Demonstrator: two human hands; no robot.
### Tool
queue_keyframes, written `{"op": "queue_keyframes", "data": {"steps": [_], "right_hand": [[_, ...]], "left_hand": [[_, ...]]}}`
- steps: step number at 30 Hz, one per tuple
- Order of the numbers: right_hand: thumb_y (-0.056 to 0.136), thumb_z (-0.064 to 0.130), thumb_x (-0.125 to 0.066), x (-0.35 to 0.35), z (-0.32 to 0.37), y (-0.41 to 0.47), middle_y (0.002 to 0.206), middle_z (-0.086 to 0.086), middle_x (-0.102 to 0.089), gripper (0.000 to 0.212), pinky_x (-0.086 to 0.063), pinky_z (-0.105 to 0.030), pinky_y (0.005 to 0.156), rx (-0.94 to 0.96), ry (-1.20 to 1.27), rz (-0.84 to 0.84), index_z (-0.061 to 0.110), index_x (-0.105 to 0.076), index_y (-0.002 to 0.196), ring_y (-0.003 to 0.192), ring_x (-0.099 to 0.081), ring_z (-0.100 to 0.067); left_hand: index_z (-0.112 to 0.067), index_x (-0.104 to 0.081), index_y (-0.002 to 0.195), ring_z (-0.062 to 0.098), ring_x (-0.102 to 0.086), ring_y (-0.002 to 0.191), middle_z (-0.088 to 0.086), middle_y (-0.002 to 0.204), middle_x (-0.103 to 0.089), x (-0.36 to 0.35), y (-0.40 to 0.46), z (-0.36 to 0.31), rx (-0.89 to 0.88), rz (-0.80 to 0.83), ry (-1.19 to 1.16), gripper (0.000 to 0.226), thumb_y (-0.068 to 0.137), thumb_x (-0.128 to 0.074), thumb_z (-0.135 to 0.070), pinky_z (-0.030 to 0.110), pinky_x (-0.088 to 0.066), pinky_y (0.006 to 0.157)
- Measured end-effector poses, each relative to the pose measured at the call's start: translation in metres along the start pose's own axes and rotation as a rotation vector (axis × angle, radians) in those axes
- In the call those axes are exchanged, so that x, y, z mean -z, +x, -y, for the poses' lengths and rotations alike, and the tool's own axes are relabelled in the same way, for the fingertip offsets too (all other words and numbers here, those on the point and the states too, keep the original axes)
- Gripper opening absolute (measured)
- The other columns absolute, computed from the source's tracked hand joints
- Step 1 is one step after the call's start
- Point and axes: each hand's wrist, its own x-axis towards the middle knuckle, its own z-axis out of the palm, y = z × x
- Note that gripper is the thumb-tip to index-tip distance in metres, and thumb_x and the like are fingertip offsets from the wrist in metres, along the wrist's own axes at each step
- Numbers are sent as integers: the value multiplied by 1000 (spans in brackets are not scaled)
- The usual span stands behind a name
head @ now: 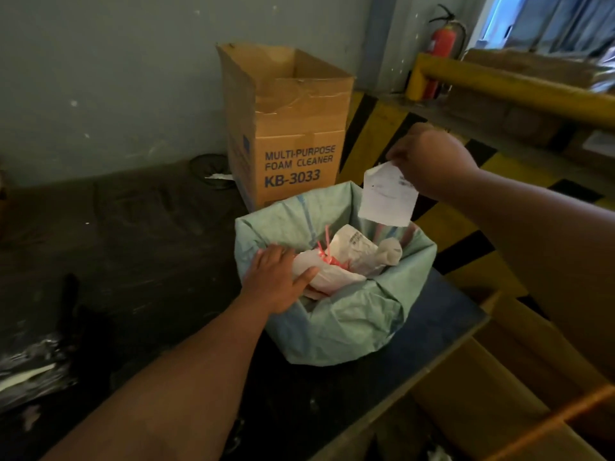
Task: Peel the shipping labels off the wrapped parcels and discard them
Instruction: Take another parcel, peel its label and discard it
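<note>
A white shipping label (388, 196) hung from the pinched fingertips of the right hand (429, 160), above the far right rim of a pale green bag (349, 324) on the dark table (133, 247). The left hand (277, 280) lay open, fingers spread flat, pressing crumpled white labels (336, 261) down inside the bag. Just behind stood an open cardboard box (293, 134) printed "MULTI-PURPOSE FOAM CLEANER".

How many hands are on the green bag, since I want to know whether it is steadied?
1: the left hand presses its near rim; the right hand holds a label above it.
</note>
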Motion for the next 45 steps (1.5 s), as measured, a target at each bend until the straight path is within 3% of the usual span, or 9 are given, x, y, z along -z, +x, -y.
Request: {"op": "queue_keyframes", "data": {"steps": [4,10,15,19,23,27,37,41,45], "right_hand": [[96,19,-55,-4,-2,8,109,-2,-67,24,-49,-47,97,-49,82,-17,25,-67,116,99,-63,-23],[94,12,-57,1,15,35,105,-6,-62,17,-56,-35,77,-51,168,-47,17,-69,105,87,-63,-22],[93,10,-57,1,22,52,94,-4,-69,20,-60,-37,74,-72,138,-30,16,-70,106,79,-66,-21],[95,7,-54,-2,16,58,100,-6,-70,24,-58,-34,75,-55,128,-20,15,-70,111,84,-67,-22],[95,4,-52,-6,12,58,116,-8,-68,34,-54,-35,82,-21,115,0,17,-64,125,98,-66,-24],[95,3,-54,-9,9,57,118,-9,-67,34,-55,-39,90,21,112,46,16,-63,125,104,-64,-25],[102,12,-43,-4,16,46,119,-7,-67,33,-47,-29,79,84,325,71,18,-64,126,94,-62,-19],[100,19,-49,-13,25,44,118,-6,-68,29,-48,-32,77,114,376,93,18,-65,124,95,-61,-19],[95,29,-60,-24,55,41,121,-6,-65,36,-49,-33,88,217,365,234,19,-60,130,104,-60,-22]], "left_hand": [[-14,-34,152,28,-21,150,13,157,-33,-1,0,0,12,-15,-31,108,75,-7,-85,47,-4,124],[-13,-37,149,29,-21,151,15,156,-34,-12,4,7,9,-60,-13,105,78,-10,-86,47,-8,125],[-13,-34,151,27,-17,152,14,159,-30,-13,3,9,5,-57,11,122,70,8,-94,46,-6,125],[-15,-32,153,26,-13,154,13,161,-27,-11,3,8,13,-40,6,110,76,-5,-89,45,-5,126],[-17,-29,155,24,-9,155,11,164,-22,-9,2,6,22,-14,0,107,76,-5,-86,44,-3,126],[-17,-31,153,24,-10,154,11,163,-23,-9,1,6,20,-31,-10,104,77,-7,-85,43,-2,126],[-19,-28,155,24,-8,155,9,165,-20,-8,-1,5,29,-19,-23,104,77,-7,-84,43,-2,126],[-18,-29,155,24,-9,155,9,164,-22,-8,-2,6,34,-16,-31,104,78,-11,-86,43,-2,126],[-15,-25,157,23,-4,155,9,167,-15,2,-6,6,38,-12,-60,84,95,-36,-71,44,-5,126]]}}
